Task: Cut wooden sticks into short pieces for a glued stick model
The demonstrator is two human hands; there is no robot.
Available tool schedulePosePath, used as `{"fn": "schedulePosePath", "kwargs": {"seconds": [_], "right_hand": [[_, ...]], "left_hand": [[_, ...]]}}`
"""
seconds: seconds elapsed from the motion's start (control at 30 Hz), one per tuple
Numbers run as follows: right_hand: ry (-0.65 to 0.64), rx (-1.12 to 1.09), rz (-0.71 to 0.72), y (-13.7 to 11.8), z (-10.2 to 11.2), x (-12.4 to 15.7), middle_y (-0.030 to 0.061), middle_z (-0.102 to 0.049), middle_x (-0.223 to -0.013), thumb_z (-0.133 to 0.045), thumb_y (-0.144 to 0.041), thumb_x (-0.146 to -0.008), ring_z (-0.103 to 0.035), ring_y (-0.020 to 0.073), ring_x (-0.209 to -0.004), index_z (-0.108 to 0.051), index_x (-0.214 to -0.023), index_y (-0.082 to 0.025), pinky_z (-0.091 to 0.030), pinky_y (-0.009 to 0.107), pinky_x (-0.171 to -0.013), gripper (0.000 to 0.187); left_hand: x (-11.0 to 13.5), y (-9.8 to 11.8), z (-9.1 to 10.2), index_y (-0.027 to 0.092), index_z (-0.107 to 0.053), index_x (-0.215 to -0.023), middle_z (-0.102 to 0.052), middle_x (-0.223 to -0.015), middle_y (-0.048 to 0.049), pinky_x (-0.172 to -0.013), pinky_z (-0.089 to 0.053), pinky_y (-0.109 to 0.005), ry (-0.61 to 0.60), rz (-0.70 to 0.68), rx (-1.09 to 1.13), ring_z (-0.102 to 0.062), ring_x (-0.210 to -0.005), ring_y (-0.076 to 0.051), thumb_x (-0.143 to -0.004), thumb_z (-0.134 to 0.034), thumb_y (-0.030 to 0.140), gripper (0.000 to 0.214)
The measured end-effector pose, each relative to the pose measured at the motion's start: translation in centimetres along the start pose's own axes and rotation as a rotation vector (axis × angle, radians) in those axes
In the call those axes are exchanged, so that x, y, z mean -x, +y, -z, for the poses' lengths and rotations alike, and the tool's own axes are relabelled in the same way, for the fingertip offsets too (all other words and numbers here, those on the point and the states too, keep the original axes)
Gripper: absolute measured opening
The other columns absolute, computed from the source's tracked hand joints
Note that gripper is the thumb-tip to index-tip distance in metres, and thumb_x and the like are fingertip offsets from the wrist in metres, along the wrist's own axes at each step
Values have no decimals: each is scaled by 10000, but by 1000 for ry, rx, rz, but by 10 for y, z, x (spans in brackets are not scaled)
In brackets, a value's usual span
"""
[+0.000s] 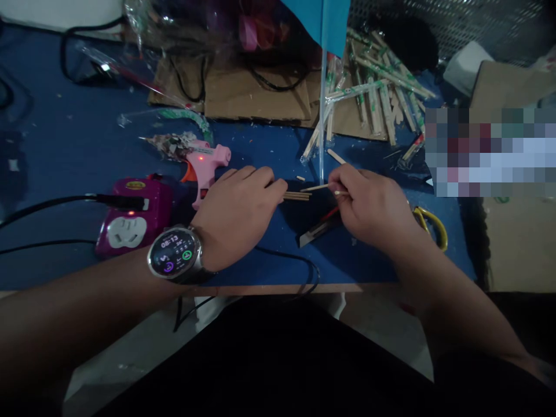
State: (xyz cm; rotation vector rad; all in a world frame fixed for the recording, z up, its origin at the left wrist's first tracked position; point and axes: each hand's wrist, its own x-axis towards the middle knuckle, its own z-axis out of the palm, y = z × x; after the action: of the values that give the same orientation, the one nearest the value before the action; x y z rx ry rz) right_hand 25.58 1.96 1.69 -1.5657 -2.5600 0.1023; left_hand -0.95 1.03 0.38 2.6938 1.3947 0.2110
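Observation:
Over the middle of the blue table, my left hand (243,202) is closed around several thin wooden sticks (297,196), their ends poking out to the right past the fingertips. Facing it, my right hand (369,202) pinches a thin wooden stick (316,187) that points left, near the bundle's ends. A second pale tip (341,193) shows at the right fingers. Behind that hand, a flat pale stick (336,156) sticks out; whether it is held I cannot tell. A utility knife (319,227) lies partly under my right hand. Beside my left hand is a pink glue gun (206,165).
A purple power socket (134,214) with cables stands at left. Yellow-handled scissors (434,226) lie at right, partly behind my forearm. Wrapped chopsticks (377,87) are piled on cardboard (260,101) at the back. A clear thin rod (322,127) rises behind my right hand.

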Motion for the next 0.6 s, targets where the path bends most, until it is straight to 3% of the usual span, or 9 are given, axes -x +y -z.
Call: {"fn": "schedulePosePath", "kwargs": {"seconds": [0.27,0.6], "right_hand": [[-150,-32,211,-2,8,2,83,-809,-1027,-570,-284,-1096,-731,288,-997,-770,-1080,-234,-428,384,-722,207],[-60,-73,150,-14,-7,-3,70,-810,-1013,-682,-274,-1037,-719,276,-985,-797,-1029,-241,-467,375,-754,120]], "left_hand": [[2,-1,2,154,-754,-1120,-737,-1075,-131,-843,-536,-466,-24,-23,-10,-679,-986,-323,-1139,-512,223,252],[6,-6,0,154,-795,-1077,-735,-1028,-125,-914,-582,-474,60,-76,64,-676,-963,-306,-1108,-492,156,305]]}}
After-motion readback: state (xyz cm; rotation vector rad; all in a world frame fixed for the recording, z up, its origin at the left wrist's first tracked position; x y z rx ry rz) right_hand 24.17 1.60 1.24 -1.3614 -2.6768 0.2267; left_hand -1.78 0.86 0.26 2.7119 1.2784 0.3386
